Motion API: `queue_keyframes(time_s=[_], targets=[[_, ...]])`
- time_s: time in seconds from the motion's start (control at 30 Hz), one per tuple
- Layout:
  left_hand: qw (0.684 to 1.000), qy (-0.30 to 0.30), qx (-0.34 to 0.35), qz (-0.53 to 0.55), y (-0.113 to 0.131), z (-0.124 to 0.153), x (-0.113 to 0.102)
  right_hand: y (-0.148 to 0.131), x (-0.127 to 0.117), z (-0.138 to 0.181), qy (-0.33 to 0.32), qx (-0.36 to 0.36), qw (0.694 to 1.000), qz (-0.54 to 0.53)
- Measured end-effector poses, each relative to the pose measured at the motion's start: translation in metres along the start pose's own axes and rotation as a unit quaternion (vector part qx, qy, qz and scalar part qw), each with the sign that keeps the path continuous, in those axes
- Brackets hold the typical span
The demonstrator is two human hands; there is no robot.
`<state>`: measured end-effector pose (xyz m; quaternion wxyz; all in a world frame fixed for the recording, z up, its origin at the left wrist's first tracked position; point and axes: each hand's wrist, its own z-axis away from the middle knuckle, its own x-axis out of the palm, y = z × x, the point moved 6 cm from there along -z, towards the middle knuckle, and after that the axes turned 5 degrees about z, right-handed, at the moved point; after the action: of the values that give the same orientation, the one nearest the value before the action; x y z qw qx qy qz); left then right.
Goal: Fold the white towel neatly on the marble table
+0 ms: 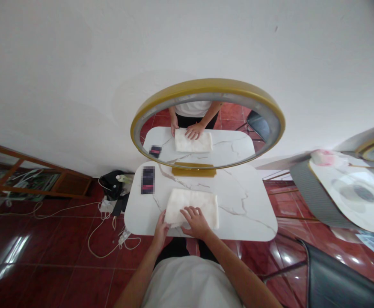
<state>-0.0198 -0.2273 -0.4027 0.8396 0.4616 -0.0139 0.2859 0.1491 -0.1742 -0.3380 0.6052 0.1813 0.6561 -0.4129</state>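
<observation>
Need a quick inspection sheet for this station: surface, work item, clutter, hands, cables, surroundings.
Surface: white marble-patterned table, rounded corners; no spill seen.
Work item: white cloth, apparently folded, lying near the table's front edge.
Clutter: dark, pixelated object at the table's far left; gold-framed mirror at the back.
Hands: left hand at the cloth's near left corner, grip unclear; right hand on top of the cloth, fingers spread.
Cables: white cable looping across the floor left of the table; none seen on the tabletop.
Surroundings: red tiled floor, black chair and second table at right, wooden cabinet at left.
</observation>
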Motion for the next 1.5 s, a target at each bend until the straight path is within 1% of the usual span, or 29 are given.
queue_keyframes(time_s=[0.07,0.13,0.23,0.3,0.4,0.5,0.6,0.73,0.83,0.9,0.97,1.03,1.07,1.13,1.17,1.2,1.23,1.27,1.3,1.33,1.4,1.43,1.47,1.5], targets=[[1.000,0.001,0.017,-0.021,-0.003,0.003,-0.005,-0.009,0.003,-0.004,-0.009,-0.031,0.999,0.003],[0.999,0.011,0.012,-0.034,-0.010,0.003,-0.011,-0.016,0.007,-0.010,-0.028,-0.044,0.999,0.009],[0.998,0.038,0.002,-0.056,-0.018,-0.001,-0.022,-0.020,0.010,-0.021,-0.051,-0.032,0.998,0.017],[0.996,0.050,0.006,-0.074,-0.021,-0.004,-0.027,-0.021,0.009,-0.027,-0.055,-0.022,0.998,0.014],[0.995,0.049,0.019,-0.085,-0.022,-0.005,-0.029,-0.019,0.002,-0.032,-0.051,-0.015,0.999,0.004],[0.998,0.022,0.011,-0.060,-0.022,-0.003,-0.021,-0.015,-0.007,-0.033,-0.041,0.000,0.999,-0.003],[0.999,0.011,-0.036,-0.012,-0.027,0.001,-0.007,-0.016,-0.011,-0.035,-0.038,0.001,0.999,-0.005],[0.996,0.006,-0.089,0.021,-0.038,0.009,0.016,-0.027,-0.008,-0.035,-0.053,-0.042,0.998,-0.003],[0.991,-0.007,-0.134,0.028,-0.045,0.019,0.025,-0.033,-0.002,-0.029,-0.073,-0.089,0.993,0.003],[0.982,-0.036,-0.183,-0.009,-0.047,0.027,0.024,-0.032,0.002,-0.021,-0.082,-0.111,0.990,0.005],[0.963,-0.074,-0.230,-0.119,-0.046,0.035,0.015,-0.029,0.004,-0.012,-0.085,-0.137,0.987,0.001],[0.937,-0.091,-0.240,-0.236,-0.038,0.039,0.001,-0.025,0.006,-0.003,-0.087,-0.160,0.983,-0.014],[0.930,-0.087,-0.231,-0.270,-0.030,0.039,-0.005,-0.022,0.006,0.002,-0.088,-0.166,0.982,-0.025],[0.933,-0.067,-0.172,-0.308,-0.009,0.035,-0.012,-0.018,0.006,0.009,-0.095,-0.166,0.980,-0.052],[0.934,-0.058,-0.122,-0.330,0.004,0.032,-0.010,-0.017,0.005,0.011,-0.097,-0.166,0.979,-0.067],[0.926,-0.054,-0.034,-0.371,0.020,0.028,-0.002,-0.016,0.003,0.014,-0.096,-0.165,0.978,-0.082],[0.910,-0.063,0.054,-0.406,0.035,0.026,0.010,-0.015,0.001,0.015,-0.090,-0.161,0.978,-0.094],[0.892,-0.084,0.126,-0.426,0.047,0.025,0.026,-0.013,-0.002,0.016,-0.078,-0.151,0.980,-0.102],[0.875,-0.109,0.179,-0.436,0.054,0.024,0.043,-0.010,-0.004,0.017,-0.060,-0.129,0.985,-0.103],[0.861,-0.133,0.216,-0.440,0.058,0.023,0.060,-0.004,-0.007,0.016,-0.038,-0.094,0.990,-0.096],[0.838,-0.190,0.255,-0.444,0.058,0.020,0.091,0.012,-0.009,0.015,0.011,0.000,0.998,-0.062],[0.826,-0.213,0.268,-0.447,0.056,0.018,0.103,0.021,-0.009,0.016,0.035,0.046,0.998,-0.038],[0.813,-0.230,0.280,-0.455,0.053,0.016,0.112,0.029,-0.008,0.016,0.054,0.084,0.995,-0.013],[0.798,-0.234,0.291,-0.472,0.049,0.013,0.118,0.037,-0.006,0.017,0.069,0.109,0.992,0.009]])
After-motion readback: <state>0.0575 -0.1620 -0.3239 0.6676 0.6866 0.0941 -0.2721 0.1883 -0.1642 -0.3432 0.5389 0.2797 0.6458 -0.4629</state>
